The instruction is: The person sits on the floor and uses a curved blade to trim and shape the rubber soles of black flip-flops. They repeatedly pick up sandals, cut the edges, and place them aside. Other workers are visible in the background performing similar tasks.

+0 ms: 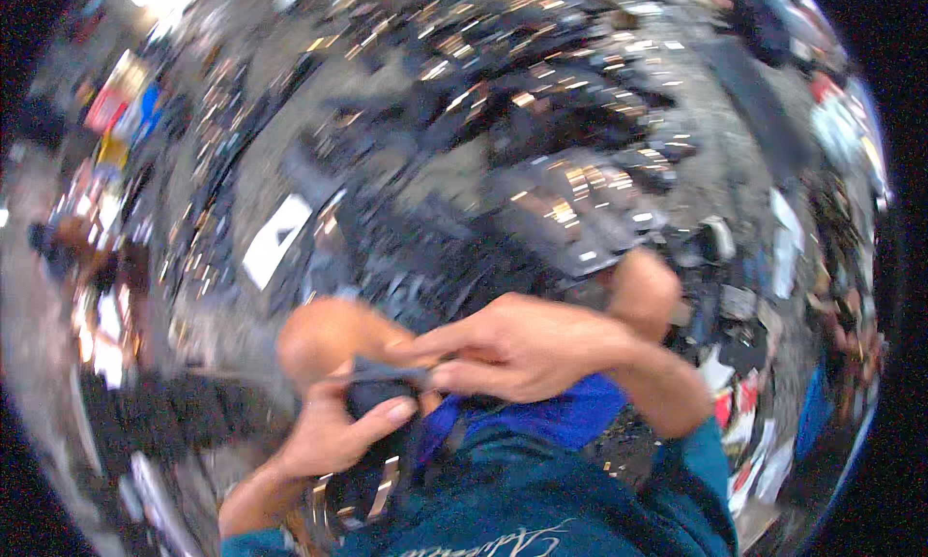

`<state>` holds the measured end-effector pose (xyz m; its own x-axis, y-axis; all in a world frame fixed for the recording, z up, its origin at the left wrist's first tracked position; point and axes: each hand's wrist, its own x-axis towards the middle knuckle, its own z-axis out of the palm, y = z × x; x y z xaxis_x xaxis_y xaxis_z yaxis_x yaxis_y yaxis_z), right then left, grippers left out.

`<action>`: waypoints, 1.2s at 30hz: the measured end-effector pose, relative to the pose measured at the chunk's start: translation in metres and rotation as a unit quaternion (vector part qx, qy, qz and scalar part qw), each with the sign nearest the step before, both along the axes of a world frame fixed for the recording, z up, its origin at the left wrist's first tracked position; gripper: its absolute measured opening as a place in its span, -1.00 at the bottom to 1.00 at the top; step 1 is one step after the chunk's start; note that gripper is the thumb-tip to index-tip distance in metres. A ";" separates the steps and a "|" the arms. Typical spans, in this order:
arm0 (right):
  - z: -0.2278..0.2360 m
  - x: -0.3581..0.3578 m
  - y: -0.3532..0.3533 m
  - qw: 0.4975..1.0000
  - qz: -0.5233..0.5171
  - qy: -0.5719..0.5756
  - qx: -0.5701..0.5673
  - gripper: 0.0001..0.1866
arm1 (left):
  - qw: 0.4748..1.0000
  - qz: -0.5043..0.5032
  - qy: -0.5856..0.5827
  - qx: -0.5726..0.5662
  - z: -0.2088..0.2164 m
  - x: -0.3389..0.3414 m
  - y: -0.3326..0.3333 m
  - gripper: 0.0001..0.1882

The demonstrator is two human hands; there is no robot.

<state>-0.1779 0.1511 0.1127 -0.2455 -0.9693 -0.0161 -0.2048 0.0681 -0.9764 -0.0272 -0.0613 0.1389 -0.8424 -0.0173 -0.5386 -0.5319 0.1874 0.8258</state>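
Head view: I see one wide frame, blurred throughout; small items cannot be identified.
Dark piece: the dark piece (375,393) is at lower centre-left of the frame, between both hands; its exact kind is unclear to me.
Left hand: I read the grip of the left hand (333,433) as closed on the dark piece, thumb across its near face.
Right hand: entering from the right, the right hand (522,349) has its grip pinched at the piece's right edge, thumb and forefinger together.
Knees: I find the left knee (324,337) behind the left hand and the right knee (646,286) beyond the right wrist.
Clothing: teal shirt (522,494) at the lower edge; blue shorts (570,412) just above it.
White sheet: the white sheet (266,252) lies left of centre.
Grey stack: I note a shiny grey stack (570,214) right of centre.
Floor: dark clutter (406,257) covers much of the middle.
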 end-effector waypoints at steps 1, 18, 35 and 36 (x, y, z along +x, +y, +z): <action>-0.006 -0.001 0.009 0.999 -0.007 -0.014 -0.041 -0.53 | 1.000 -0.024 -0.009 0.015 0.011 -0.018 -0.005 -0.58; -0.079 0.118 0.023 0.861 -0.485 0.133 -0.074 -0.56 | 0.858 0.370 0.342 -0.104 -0.098 -0.029 0.062 -0.21; -0.081 0.175 0.087 0.865 -0.491 0.077 0.068 -0.66 | 0.755 0.461 0.083 0.458 -0.108 0.002 0.064 -0.67; -0.081 0.182 0.093 0.875 -0.473 0.065 0.083 -0.66 | 0.751 0.483 0.068 0.445 -0.107 0.001 0.067 -0.65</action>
<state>0.0043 0.2438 0.0314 -0.9465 -0.3188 -0.0502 -0.0882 0.4051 -0.9100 -0.0265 0.0054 0.0315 -0.7171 -0.3385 -0.6092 0.0352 -0.8906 0.4534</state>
